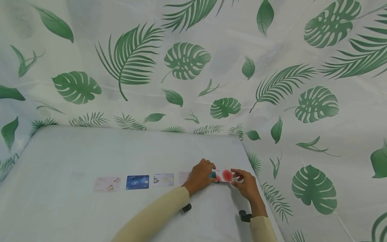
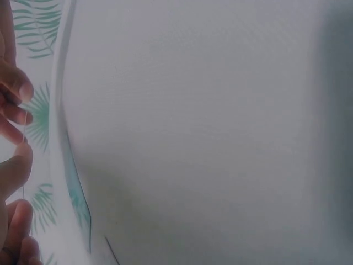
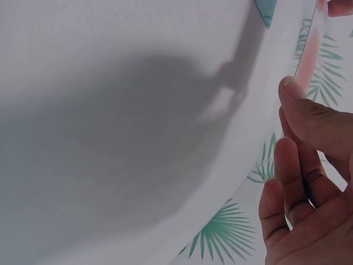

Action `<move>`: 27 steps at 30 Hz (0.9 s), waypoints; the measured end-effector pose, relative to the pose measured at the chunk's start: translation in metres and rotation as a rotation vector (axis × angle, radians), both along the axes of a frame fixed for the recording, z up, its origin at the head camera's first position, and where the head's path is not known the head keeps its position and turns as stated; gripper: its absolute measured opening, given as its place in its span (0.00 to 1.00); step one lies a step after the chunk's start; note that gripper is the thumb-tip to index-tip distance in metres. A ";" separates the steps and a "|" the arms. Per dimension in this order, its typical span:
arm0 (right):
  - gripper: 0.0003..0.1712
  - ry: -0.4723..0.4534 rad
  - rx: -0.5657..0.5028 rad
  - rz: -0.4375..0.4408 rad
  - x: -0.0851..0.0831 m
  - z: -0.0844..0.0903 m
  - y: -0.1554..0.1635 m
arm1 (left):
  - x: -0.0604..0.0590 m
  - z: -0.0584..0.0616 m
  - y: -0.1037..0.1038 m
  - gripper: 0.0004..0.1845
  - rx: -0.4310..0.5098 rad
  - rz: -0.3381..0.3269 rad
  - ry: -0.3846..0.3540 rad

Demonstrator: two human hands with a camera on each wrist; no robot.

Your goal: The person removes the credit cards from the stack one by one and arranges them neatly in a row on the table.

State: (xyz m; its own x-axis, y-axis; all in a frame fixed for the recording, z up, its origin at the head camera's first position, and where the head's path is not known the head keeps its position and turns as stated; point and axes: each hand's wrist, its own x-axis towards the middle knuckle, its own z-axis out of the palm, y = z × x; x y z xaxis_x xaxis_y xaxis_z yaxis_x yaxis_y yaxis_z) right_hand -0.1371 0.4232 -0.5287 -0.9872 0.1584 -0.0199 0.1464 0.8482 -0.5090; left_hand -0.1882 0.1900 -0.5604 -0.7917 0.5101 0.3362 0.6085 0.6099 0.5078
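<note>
A white card with a red blotch [image 1: 225, 175] is held just above the table near its right edge. My left hand [image 1: 211, 172] pinches the card's left end and my right hand [image 1: 237, 176] pinches its right end. A teal card [image 1: 213, 174] peeks out beneath it by the left fingers. In the right wrist view the red-blotched card [image 3: 308, 52] shows edge-on beside my fingers [image 3: 298, 96]. The left wrist view shows the card's thin edge [image 2: 23, 171] between my fingers [image 2: 16, 165], with the teal card [image 2: 77, 190] lying on the cloth.
A row of cards lies on the white tablecloth [image 1: 75, 151]: a pink card [image 1: 107, 184], a blue card [image 1: 137, 182], a grey-white card [image 1: 163, 179] and a pale card [image 1: 183, 176] partly under my left hand. A leaf-print curtain [image 1: 187, 60] encloses the table.
</note>
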 end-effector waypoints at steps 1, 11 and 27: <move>0.35 -0.001 0.000 0.003 0.000 0.000 0.001 | 0.000 0.000 0.001 0.25 -0.001 0.001 0.000; 0.35 -0.001 0.003 0.004 -0.001 0.004 0.004 | 0.001 -0.001 0.004 0.24 0.020 0.014 0.022; 0.36 0.012 0.001 -0.052 0.003 0.000 0.006 | 0.001 -0.004 0.016 0.23 -0.040 0.029 0.053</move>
State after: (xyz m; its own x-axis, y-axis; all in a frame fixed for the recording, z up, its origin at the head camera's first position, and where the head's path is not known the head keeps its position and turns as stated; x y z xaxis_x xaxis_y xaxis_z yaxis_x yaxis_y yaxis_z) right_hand -0.1343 0.4287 -0.5287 -0.9778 0.2095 -0.0075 0.1840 0.8402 -0.5101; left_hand -0.1868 0.2056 -0.5642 -0.7878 0.5009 0.3584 0.6159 0.6465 0.4502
